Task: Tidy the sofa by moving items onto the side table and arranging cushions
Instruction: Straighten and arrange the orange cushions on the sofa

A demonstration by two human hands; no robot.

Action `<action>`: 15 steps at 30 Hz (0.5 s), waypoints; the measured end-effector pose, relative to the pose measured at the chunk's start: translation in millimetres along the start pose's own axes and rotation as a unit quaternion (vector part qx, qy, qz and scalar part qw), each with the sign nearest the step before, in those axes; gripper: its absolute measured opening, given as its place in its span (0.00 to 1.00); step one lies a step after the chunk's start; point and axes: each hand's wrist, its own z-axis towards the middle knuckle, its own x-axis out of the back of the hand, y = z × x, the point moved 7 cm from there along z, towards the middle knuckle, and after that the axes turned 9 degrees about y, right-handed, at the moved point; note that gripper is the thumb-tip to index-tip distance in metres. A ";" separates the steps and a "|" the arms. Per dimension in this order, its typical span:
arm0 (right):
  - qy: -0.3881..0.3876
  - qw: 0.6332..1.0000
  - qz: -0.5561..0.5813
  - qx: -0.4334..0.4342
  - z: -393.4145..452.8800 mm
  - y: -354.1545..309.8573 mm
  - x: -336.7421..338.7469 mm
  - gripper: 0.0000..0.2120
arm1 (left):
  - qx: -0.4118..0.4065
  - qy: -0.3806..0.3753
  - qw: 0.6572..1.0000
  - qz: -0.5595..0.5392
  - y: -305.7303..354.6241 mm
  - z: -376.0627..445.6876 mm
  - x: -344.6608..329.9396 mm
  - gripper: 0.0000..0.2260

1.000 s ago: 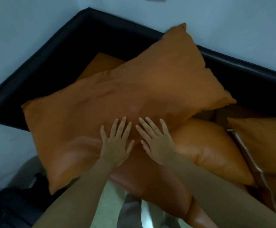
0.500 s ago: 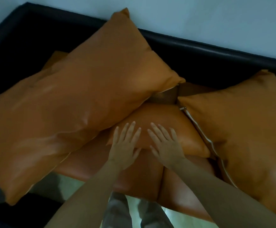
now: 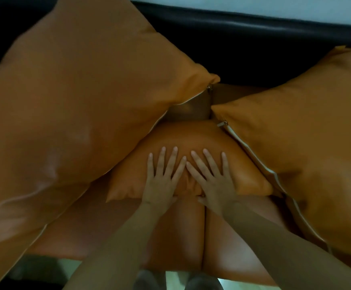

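left hand: your left hand (image 3: 161, 183) lies flat on the middle cushion (image 3: 193, 141), fingers straight and spread, palm down. it holds nothing; it only presses on the cover.
right hand: your right hand (image 3: 214, 183) lies flat just beside the left one, fingers straight and spread, on the same cushion. the two forefingers are close to touching. it holds nothing either.
middle cushion: orange, lying flat on the sofa seat (image 3: 170, 237), its near edge under your palms. the cover is creased between your two hands.
left cushion: a large orange cushion (image 3: 72, 114) lies tilted across the left side, its lower right edge over the left part of the middle cushion. a zip pull shows at its right corner.
right cushion: a second large orange cushion (image 3: 308, 143) lies on the right, its pale piped edge just beside the right side of the middle cushion. a zip pull shows at its left corner.
sofa: the seat is orange, with a seam running toward you below your hands. the back rail (image 3: 254, 28) is black and runs along a pale wall (image 3: 275, 6).
side table: not seen in this view.
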 end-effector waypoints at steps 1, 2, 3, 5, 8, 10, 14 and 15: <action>0.001 1.000 -0.007 -0.002 2.2 -0.4 -3.7 0.61 | -0.006 0.003 1.000 0.011 0.1 1.3 -3.0 0.60; 0.002 1.000 -0.015 -0.001 3.2 -0.8 -5.9 0.61 | -0.012 0.010 1.000 0.017 0.0 2.3 -4.2 0.60; 0.006 1.000 -0.022 0.002 3.6 -1.0 -7.2 0.61 | -0.016 0.019 1.000 0.018 -0.4 3.1 -4.3 0.60; 0.020 0.999 -0.025 0.013 3.0 0.2 -7.3 0.59 | -0.026 0.046 0.999 0.006 -2.2 4.2 -3.0 0.58; 0.041 0.999 -0.012 0.021 1.6 1.5 -2.7 0.56 | -0.044 0.075 0.996 -0.005 -5.4 3.5 0.0 0.53; 0.058 0.998 -0.002 0.019 1.4 0.8 0.6 0.52 | -0.049 0.083 0.995 0.003 -6.2 3.1 2.3 0.50; 0.060 0.998 -0.001 0.018 2.9 0.0 3.8 0.46 | -0.042 0.077 0.996 0.008 -4.6 4.3 5.0 0.49; 0.059 0.998 -0.003 0.021 3.5 -0.1 4.2 0.44 | -0.040 0.074 0.996 0.007 -4.5 4.6 6.6 0.48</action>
